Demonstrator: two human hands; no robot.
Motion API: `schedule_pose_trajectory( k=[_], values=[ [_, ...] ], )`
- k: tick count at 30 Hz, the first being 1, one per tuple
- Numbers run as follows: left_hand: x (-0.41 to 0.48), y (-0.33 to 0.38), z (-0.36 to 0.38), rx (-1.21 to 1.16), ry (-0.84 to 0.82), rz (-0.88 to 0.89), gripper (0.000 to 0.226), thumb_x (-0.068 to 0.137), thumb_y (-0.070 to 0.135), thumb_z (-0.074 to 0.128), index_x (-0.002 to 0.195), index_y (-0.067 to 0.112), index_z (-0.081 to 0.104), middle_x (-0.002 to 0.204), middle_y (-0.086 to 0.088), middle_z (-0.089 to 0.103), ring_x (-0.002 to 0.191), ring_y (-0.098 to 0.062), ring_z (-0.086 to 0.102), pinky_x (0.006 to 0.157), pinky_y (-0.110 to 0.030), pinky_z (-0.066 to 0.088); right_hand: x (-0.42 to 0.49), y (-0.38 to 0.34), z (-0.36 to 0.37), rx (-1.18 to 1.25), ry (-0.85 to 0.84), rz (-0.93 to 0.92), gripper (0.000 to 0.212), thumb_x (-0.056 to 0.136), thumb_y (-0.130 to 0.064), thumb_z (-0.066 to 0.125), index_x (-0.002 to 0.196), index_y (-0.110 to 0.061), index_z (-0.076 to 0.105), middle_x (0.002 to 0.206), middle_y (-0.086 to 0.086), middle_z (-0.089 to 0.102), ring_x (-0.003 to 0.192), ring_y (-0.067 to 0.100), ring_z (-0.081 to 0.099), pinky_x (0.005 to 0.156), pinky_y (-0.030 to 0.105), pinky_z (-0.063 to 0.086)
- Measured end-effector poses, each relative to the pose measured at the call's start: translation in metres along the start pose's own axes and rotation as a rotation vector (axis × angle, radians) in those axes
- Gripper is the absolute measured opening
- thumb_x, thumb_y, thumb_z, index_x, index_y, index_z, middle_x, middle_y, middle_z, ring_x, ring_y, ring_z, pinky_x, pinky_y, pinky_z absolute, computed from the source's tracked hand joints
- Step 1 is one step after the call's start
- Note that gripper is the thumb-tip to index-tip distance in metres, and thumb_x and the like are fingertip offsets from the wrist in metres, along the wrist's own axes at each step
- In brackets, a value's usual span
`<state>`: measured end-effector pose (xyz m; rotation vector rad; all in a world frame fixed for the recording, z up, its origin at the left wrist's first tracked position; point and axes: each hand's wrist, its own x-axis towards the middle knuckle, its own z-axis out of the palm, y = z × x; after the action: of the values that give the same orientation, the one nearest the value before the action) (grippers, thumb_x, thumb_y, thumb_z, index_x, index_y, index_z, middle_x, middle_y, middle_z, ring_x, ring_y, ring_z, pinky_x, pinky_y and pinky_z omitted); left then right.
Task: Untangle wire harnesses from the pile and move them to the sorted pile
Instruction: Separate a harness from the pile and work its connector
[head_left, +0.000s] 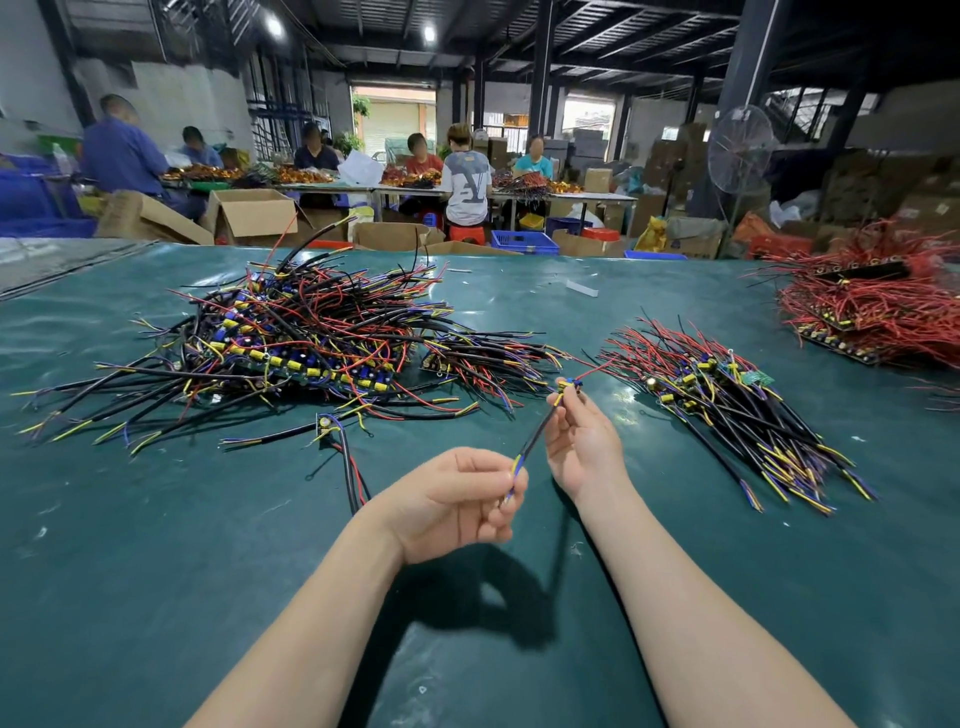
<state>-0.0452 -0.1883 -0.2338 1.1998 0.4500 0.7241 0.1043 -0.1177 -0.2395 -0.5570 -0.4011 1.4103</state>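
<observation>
left hand (457, 506): pinches yellow-blue tail of thin black wire harness (535, 441)
right hand (582, 441): pinches its connector end — above green table (156, 571)

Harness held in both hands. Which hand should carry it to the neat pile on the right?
Right, probably. The right hand pinches the harness at its component end, nearest the sorted pile. The left hand pinches the wire tips, farther away, and would have to cross over.

Bright ceiling lamps (429, 34) throw a soft shadow (467, 597) onto the glossy green table (156, 571); edges bow, background slightly blurred.
</observation>
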Motion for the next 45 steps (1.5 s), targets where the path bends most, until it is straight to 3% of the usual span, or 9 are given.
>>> schedule_pose_trajectory(
  k=[8, 10, 12, 15, 19, 25, 36, 40, 45],
  values=[
    [-0.021, 0.016, -0.020, 0.177, -0.348, -0.286, 0.040, 0.056, 0.057, 0.077, 0.068, 0.019, 0.074, 0.056, 0.010, 0.061, 0.050, -0.003, 0.059, 0.047, -0.015, 0.048, -0.005, -0.005, 0.000, -0.112, -0.350, 0.197, 0.020, 0.092, -0.012, 0.038, 0.103, -0.012, 0.055, 0.049, -0.006, 0.050, 0.036, 0.000, 0.039, 0.031, 0.008, 0.032],
    [-0.017, 0.015, -0.017, 0.172, -0.187, -0.280, 0.038, 0.059, 0.057, 0.075, 0.069, 0.021, 0.073, 0.056, 0.010, 0.059, 0.050, -0.002, 0.055, 0.048, -0.015, 0.047, -0.010, -0.003, 0.003, -0.125, -0.449, 0.264, 0.028, 0.078, -0.016, 0.052, 0.106, -0.011, 0.053, 0.048, -0.005, 0.047, 0.037, 0.000, 0.032, 0.030, 0.008, 0.028],
    [-0.006, 0.012, -0.015, 0.071, 0.183, -0.204, 0.024, 0.071, 0.041, 0.072, 0.068, 0.019, 0.064, 0.054, 0.009, 0.056, 0.045, -0.002, 0.051, 0.044, -0.015, 0.045, -0.017, 0.001, 0.007, -0.162, -0.547, 0.346, 0.038, 0.066, -0.020, 0.061, 0.102, -0.013, 0.051, 0.045, -0.006, 0.044, 0.035, 0.000, 0.030, 0.029, 0.008, 0.025],
    [0.007, 0.010, -0.019, -0.012, 0.632, -0.015, 0.012, 0.088, 0.029, 0.056, 0.081, 0.019, 0.054, 0.063, 0.005, 0.055, 0.042, -0.002, 0.052, 0.041, -0.016, 0.045, -0.025, 0.011, 0.014, -0.323, -0.615, 0.397, 0.014, 0.078, -0.019, 0.052, 0.092, -0.018, 0.047, 0.044, -0.008, 0.046, 0.034, 0.000, 0.037, 0.031, 0.009, 0.026],
    [0.005, 0.009, -0.024, 0.090, 0.708, 0.113, 0.006, 0.089, 0.020, 0.057, 0.088, 0.019, 0.063, 0.070, 0.006, 0.063, 0.056, -0.007, 0.056, 0.045, -0.015, 0.046, -0.030, 0.025, 0.015, -0.661, -0.636, 0.410, 0.013, 0.097, -0.012, 0.036, 0.086, -0.017, 0.041, 0.046, -0.007, 0.049, 0.037, 0.002, 0.041, 0.034, 0.012, 0.032],
    [0.006, 0.010, -0.028, 0.083, 0.948, 0.307, 0.011, 0.086, 0.001, 0.060, 0.078, 0.008, 0.061, 0.070, -0.004, 0.059, 0.056, -0.005, 0.060, 0.052, -0.014, 0.052, -0.030, 0.019, 0.015, -0.838, -0.639, 0.427, 0.022, 0.093, -0.008, 0.048, 0.073, -0.015, 0.045, 0.050, -0.001, 0.056, 0.039, 0.009, 0.053, 0.042, 0.016, 0.045],
    [0.014, 0.001, -0.038, -0.006, 1.117, 0.370, 0.021, 0.086, 0.008, 0.062, 0.074, 0.007, 0.046, 0.071, -0.012, 0.057, 0.064, -0.019, 0.057, 0.053, -0.020, 0.056, -0.031, 0.031, 0.022, -1.353, -0.538, -0.100, 0.020, 0.085, 0.008, 0.050, 0.087, -0.009, 0.061, 0.072, 0.006, 0.057, 0.048, 0.009, 0.053, 0.039, 0.016, 0.044],
    [0.013, 0.000, -0.038, 0.028, 1.135, 0.385, 0.025, 0.087, 0.012, 0.062, 0.065, 0.006, 0.053, 0.064, -0.005, 0.054, 0.064, -0.015, 0.053, 0.053, -0.019, 0.055, -0.030, 0.036, 0.024, -1.286, -0.476, -0.099, 0.030, 0.086, 0.013, 0.043, 0.106, 0.000, 0.061, 0.074, -0.003, 0.055, 0.055, 0.007, 0.057, 0.043, 0.014, 0.047],
    [0.009, 0.004, -0.039, 0.089, 1.284, 0.399, 0.025, 0.083, 0.014, 0.068, 0.062, 0.008, 0.056, 0.050, 0.000, 0.058, 0.047, -0.004, 0.055, 0.043, -0.014, 0.049, -0.036, 0.033, 0.028, -1.089, -0.440, -0.098, 0.032, 0.084, 0.014, 0.043, 0.095, -0.010, 0.060, 0.075, -0.001, 0.050, 0.044, 0.000, 0.057, 0.036, 0.014, 0.037]
  ],
)
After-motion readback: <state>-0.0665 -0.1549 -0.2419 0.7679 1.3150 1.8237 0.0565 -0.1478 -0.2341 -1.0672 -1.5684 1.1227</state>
